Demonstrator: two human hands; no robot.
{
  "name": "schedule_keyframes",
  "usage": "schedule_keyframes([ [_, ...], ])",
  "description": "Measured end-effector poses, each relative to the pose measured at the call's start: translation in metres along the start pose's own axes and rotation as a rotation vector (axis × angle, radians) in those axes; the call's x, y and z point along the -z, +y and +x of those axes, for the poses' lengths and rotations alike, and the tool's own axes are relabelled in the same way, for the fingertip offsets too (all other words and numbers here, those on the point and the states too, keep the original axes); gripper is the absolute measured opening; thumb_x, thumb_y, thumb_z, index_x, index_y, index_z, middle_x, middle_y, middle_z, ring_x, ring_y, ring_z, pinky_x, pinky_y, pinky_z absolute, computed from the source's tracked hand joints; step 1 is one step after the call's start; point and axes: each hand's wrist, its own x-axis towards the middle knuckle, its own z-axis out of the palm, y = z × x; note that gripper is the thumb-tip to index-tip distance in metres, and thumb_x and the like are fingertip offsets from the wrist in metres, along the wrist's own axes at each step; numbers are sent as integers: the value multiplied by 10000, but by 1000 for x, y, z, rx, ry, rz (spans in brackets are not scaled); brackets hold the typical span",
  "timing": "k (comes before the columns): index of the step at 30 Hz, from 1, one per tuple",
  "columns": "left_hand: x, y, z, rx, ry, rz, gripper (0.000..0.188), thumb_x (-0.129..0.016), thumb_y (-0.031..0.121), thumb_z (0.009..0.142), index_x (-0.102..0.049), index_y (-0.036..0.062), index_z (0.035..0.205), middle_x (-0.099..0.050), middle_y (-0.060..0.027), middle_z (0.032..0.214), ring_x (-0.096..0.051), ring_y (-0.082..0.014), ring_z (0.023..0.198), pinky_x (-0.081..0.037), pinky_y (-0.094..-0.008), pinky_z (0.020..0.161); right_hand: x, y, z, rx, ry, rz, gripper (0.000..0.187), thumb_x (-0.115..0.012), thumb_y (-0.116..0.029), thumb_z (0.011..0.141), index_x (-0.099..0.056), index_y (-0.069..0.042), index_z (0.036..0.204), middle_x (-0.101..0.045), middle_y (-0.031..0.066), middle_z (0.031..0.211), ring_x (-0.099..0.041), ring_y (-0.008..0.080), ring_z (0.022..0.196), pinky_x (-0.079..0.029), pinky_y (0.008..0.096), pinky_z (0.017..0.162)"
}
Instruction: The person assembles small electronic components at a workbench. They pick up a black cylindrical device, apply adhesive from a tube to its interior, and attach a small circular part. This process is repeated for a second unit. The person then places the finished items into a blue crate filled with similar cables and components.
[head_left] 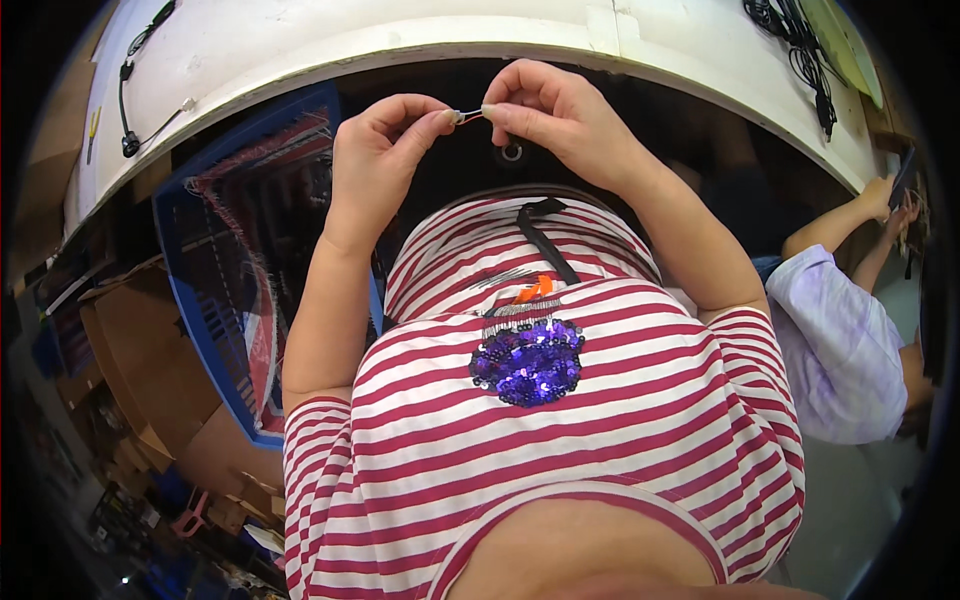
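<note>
My left hand [385, 145] and my right hand [560, 115] are raised in front of the near edge of the white table. Between their fingertips runs a short length of thin wires [472, 115], one reddish and one pale. The left thumb and forefinger pinch a small pale connector [458, 117] at one end of the wires. With thumb and forefinger, the right hand grips the wires a little way along. Whatever lies beyond the right fingertips is hidden by the hand.
The white table [400, 45] curves across the top. A black cable [124, 100] lies on its left, a bundle of black cables [800, 60] on its right. A blue crate [170, 240] and cardboard box [150, 350] stand at left. Another person's pale sleeve [835, 340] is at right.
</note>
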Motion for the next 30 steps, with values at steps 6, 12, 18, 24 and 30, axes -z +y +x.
schedule_keyframes([
  [6,-11,3,3,133,-157,-200,169,-631,161,815,-635,6,881,-630,-35,801,-558,-80,739,-399,-195,673,17,3,-8,-30,8,-95,181,-569,-204,861,-584,-24,845,-554,-4,676,-513,48,652,-391,183,605],
  [12,-17,2,7,186,-215,-283,194,-647,161,784,-639,-10,876,-637,-60,769,-567,-87,712,-409,-199,644,24,1,-14,-35,-26,-146,174,-588,-205,844,-585,-33,817,-566,8,676,-514,52,630,-396,184,594],
  [18,-24,2,7,212,-258,-411,186,-655,154,791,-634,0,891,-634,-55,775,-566,-88,713,-419,-197,658,23,11,-18,-43,34,19,191,-605,-221,807,-618,-36,764,-587,12,639,-539,71,608,-404,199,577],
  [24,-37,-6,3,288,-236,-699,146,-611,131,832,-608,9,911,-612,-48,801,-542,-98,701,-423,-221,665,28,19,-17,-232,-136,287,189,-558,-237,845,-597,-53,828,-585,8,694,-527,57,645,-397,185,623],
  [30,-46,-11,6,248,-115,-874,155,-590,138,851,-607,12,939,-623,-54,824,-548,-94,712,-429,-234,668,1,32,-25,229,226,52,216,-527,-123,869,-522,2,1044,-610,62,864,-590,102,757,-482,237,687],
])
